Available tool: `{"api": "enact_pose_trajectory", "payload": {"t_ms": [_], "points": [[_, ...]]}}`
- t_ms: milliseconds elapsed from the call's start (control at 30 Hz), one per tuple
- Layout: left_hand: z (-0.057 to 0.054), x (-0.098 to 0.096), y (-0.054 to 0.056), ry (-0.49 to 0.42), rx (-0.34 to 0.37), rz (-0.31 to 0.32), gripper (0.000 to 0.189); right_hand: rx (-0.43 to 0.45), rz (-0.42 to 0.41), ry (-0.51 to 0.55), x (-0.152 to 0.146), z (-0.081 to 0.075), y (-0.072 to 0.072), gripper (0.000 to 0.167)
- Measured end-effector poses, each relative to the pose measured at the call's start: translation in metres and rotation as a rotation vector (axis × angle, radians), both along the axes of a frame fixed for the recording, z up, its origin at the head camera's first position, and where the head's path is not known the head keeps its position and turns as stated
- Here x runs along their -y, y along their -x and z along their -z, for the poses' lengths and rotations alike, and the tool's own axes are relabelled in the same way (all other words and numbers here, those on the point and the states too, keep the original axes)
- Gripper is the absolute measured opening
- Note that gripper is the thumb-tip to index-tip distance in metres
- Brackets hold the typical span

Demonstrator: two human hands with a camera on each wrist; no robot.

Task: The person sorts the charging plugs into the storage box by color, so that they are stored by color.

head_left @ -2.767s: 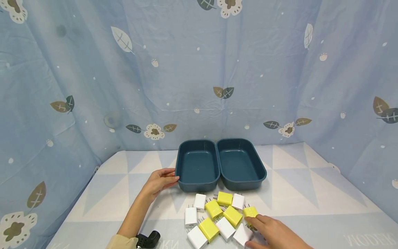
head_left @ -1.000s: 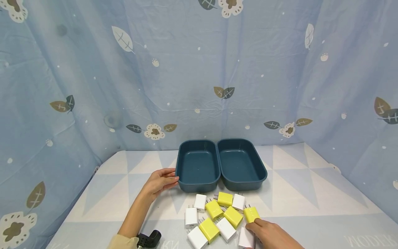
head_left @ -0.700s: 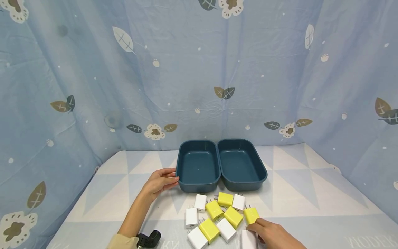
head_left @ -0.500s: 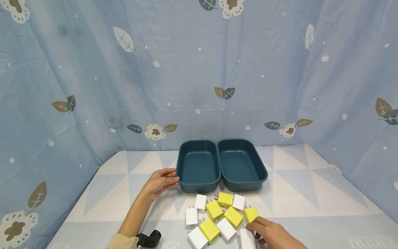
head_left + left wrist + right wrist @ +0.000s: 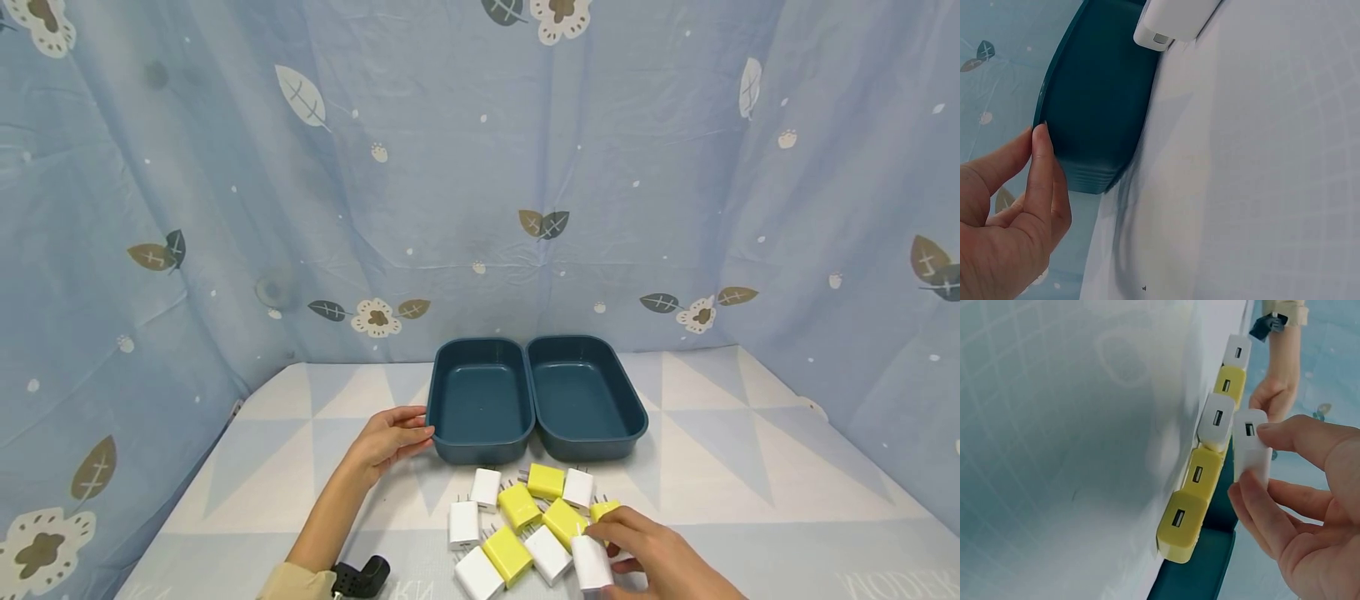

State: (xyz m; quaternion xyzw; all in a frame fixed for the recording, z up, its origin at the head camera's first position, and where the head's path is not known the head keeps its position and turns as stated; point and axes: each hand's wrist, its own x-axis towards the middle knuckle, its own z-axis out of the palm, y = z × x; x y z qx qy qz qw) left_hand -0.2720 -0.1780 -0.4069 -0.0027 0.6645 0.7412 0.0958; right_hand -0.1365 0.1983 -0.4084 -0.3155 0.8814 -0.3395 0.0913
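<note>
While the left hand point(image 5: 386, 439) pinches the rim of the left bin point(image 5: 480, 454) on its left side, towards the near end, the right hand point(image 5: 660, 557) holds a white charger point(image 5: 592, 564) between thumb and fingers at the near right of a loose group. A light left pinch should steady the bin without tipping it. For the right, a firm pinch on the smooth casing, off the prongs, seems best; a sideways drift could nudge the yellow charger point(image 5: 603, 509) just beyond the fingers.

The held charger is a plain white block with rounded edges; the right wrist view shows a USB slot on one end, beside the thumb tip. It looks raised off the desk point(image 5: 712, 467), though by how much I cannot tell.

To its left and far side lie more yellow blocks point(image 5: 507, 556) and white blocks point(image 5: 548, 554), close together, prongs mostly pointing far. Beyond them, the dark blue right bin point(image 5: 592, 450) stands just beside its matching neighbour, before a leaf-printed curtain point(image 5: 420, 150).
</note>
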Motion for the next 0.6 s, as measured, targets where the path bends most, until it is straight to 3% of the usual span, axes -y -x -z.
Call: {"api": "enact_pose_trajectory", "payload": {"t_ms": [100,400,600], "points": [[0.000,0.000,0.000,0.003,0.000,-0.002,0.050,0.044,0.024,0.034,0.001,-0.003,0.000,0.046],[0.000,0.001,0.000,0.007,-0.006,-0.001,0.050,0.049,0.084,0.128,0.003,-0.010,0.000,0.050],[0.000,0.001,0.000,0.006,-0.009,0.001,0.051,-0.038,0.107,0.158,0.003,-0.015,0.003,0.046]]}}
